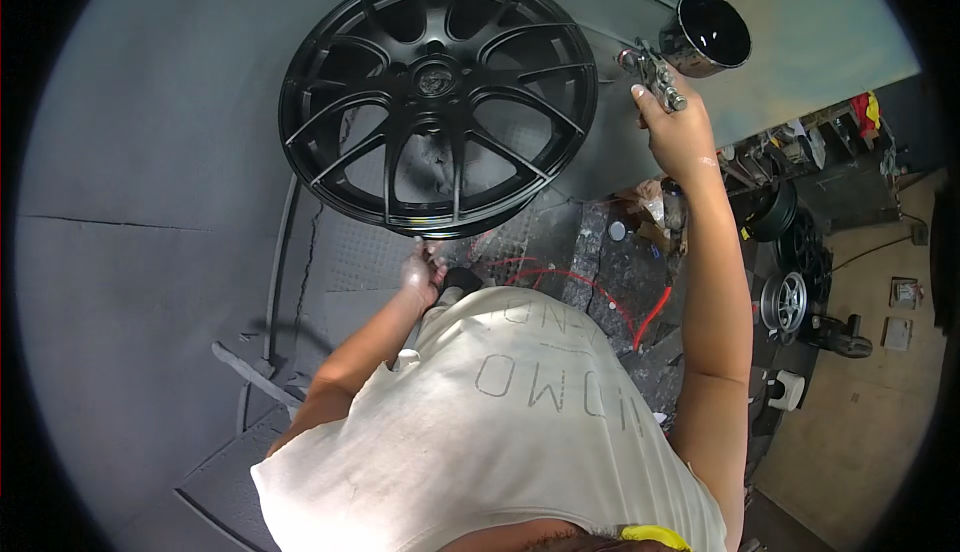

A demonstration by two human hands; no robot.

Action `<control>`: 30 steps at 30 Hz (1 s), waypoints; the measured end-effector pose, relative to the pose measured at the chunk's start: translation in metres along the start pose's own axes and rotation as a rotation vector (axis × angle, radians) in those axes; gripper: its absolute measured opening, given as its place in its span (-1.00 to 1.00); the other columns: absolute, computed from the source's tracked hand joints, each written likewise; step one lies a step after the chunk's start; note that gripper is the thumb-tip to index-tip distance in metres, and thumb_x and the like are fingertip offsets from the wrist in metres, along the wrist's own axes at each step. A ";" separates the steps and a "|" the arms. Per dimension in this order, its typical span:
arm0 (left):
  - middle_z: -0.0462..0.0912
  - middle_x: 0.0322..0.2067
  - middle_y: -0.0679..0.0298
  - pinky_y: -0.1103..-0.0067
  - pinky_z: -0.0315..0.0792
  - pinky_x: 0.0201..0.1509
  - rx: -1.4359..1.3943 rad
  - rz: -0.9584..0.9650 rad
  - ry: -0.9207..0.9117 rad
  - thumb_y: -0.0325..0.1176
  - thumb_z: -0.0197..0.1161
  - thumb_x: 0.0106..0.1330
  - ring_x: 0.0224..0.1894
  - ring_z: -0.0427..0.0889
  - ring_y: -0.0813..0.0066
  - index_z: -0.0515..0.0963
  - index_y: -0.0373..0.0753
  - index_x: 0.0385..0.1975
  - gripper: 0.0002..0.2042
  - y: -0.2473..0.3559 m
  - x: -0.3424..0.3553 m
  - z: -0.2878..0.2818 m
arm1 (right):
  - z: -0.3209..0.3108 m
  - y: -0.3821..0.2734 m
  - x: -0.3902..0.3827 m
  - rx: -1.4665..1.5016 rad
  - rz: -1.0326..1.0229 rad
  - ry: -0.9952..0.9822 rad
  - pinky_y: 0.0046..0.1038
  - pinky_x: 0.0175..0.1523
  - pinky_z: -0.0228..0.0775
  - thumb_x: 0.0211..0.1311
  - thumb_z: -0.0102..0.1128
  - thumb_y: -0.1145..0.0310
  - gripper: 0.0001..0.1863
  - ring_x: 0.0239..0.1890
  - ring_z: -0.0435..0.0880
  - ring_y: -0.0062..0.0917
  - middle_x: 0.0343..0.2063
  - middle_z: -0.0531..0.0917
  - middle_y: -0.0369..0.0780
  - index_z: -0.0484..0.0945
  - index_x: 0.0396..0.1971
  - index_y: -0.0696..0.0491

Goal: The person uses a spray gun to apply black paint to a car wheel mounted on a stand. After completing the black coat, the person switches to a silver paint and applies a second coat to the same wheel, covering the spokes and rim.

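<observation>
Light's kinda mixed here. The white shirt (430,432) catches the most and gets nearly washed out in spots, and the pale board (810,27) up top right is fairly bright too. The black wheel (435,80) just picks up thin glints along its spokes, while the cup (685,54) has little white hot spots on its glossy inside. Floor (590,262) is pretty dim, with a soft shadow by the grey bar (252,378). Fisheye bends straight edges, corners go full black, and the shelf (790,157) clutter looks mushy.
</observation>
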State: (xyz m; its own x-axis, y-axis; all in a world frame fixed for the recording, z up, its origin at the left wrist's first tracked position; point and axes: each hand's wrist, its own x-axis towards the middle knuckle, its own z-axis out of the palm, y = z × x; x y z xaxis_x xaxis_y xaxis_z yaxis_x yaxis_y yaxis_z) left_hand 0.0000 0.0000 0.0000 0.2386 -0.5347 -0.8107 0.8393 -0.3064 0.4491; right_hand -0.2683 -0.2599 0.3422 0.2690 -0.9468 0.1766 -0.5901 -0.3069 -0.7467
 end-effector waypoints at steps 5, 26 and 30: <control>0.57 -0.38 0.39 0.61 0.46 -0.46 -0.025 -0.032 0.001 0.08 0.00 0.46 -0.49 0.48 0.56 0.49 -0.11 -0.30 -0.64 0.004 0.013 0.003 | 0.009 -0.032 -0.013 0.286 0.054 -0.122 -0.57 -0.45 0.37 0.25 0.23 0.31 -0.75 -0.56 0.51 -0.68 -0.50 0.59 -0.33 0.59 -0.13 0.10; 0.47 -0.27 0.45 0.47 0.27 -0.11 -0.122 0.386 0.316 -0.19 -0.07 0.40 -0.26 0.39 0.54 0.46 -0.08 -0.16 -0.79 0.102 0.055 -0.077 | 0.027 -0.035 -0.055 0.189 0.053 -0.093 -0.54 -0.34 0.42 0.26 0.22 0.31 -0.61 -0.48 0.57 -0.65 -0.42 0.65 -0.26 0.53 0.05 0.14; 0.48 -0.28 0.45 0.45 0.25 -0.09 -0.070 0.363 0.267 -0.13 -0.05 0.41 -0.27 0.39 0.54 0.45 -0.08 -0.15 -0.78 0.070 0.049 -0.074 | 0.018 -0.049 -0.069 0.461 0.095 -0.324 -0.61 -0.49 0.35 0.27 0.22 0.31 -0.71 -0.54 0.54 -0.71 -0.53 0.59 -0.33 0.56 -0.09 0.14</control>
State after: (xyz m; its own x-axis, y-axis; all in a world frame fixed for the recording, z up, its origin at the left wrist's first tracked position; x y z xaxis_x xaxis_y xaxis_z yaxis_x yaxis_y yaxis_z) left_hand 0.1065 0.0109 -0.0360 0.6334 -0.3726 -0.6782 0.7070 -0.0775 0.7029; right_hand -0.2439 -0.1780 0.3552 0.4935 -0.8679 -0.0560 -0.2496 -0.0797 -0.9651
